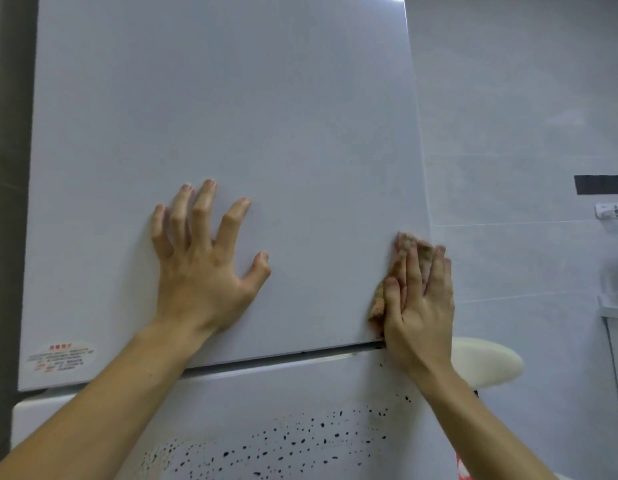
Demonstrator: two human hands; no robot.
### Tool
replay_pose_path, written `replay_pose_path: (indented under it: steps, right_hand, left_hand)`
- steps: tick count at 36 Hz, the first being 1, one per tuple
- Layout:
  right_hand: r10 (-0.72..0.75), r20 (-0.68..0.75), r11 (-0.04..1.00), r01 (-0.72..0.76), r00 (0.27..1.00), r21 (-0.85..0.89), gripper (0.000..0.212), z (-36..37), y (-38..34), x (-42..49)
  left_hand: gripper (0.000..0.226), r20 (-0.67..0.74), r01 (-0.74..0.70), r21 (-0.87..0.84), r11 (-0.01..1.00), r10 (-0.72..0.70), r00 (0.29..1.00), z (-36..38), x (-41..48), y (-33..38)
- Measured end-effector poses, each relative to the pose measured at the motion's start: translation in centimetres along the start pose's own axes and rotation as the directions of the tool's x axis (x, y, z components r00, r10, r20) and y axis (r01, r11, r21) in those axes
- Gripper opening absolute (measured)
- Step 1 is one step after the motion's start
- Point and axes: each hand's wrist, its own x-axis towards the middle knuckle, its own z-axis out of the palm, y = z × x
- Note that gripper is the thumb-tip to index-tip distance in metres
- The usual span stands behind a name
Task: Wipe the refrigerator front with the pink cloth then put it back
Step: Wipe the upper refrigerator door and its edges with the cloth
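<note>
The white upper refrigerator door (231, 116) fills most of the view. My left hand (203, 258) rests on it with spread, arched fingers, fingertips touching the surface. My right hand (418, 299) presses the pink cloth (404, 251) flat against the door's lower right edge with straight fingers. The cloth looks pinkish-tan and shows above and to the left of my fingers; most of it is hidden under my palm.
The lower refrigerator door (300, 427) carries several dark specks. A red-printed sticker (60, 358) sits at the upper door's bottom left. To the right is a grey tiled wall (525, 98) with a black patch (597, 184), a white hook (612, 211) and a cream oval object (487, 362).
</note>
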Motion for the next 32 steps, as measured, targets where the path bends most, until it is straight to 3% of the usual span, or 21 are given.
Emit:
replay_pose_path:
  steps: [7,15,25,32]
  right_hand:
    - [0.024,-0.006,0.999,-0.023,1.000,0.022,0.058,-1.1,-3.1,7.9]
    - [0.018,0.046,0.996,-0.022,0.999,0.084,0.069,-0.5,0.6,0.3]
    - [0.062,-0.003,0.997,-0.062,0.998,-0.052,0.071,2.5,-1.6,-4.1]
    - [-0.261,-0.019,0.959,0.257,0.965,-0.117,0.065,8.8,-14.0,-10.2]
  left_hand:
    - [0.072,0.040,-0.010,0.009,1.000,0.010,0.999,-0.1,-0.1,-0.2]
    - [0.069,0.040,-0.020,0.008,1.000,0.020,0.999,-0.2,-0.3,-0.2]
    - [0.061,0.059,-0.084,-0.070,0.994,0.088,0.994,-1.8,-2.7,-2.9]
    - [0.058,0.029,-0.109,-0.077,0.991,0.112,0.993,-4.1,-4.0,-7.2]
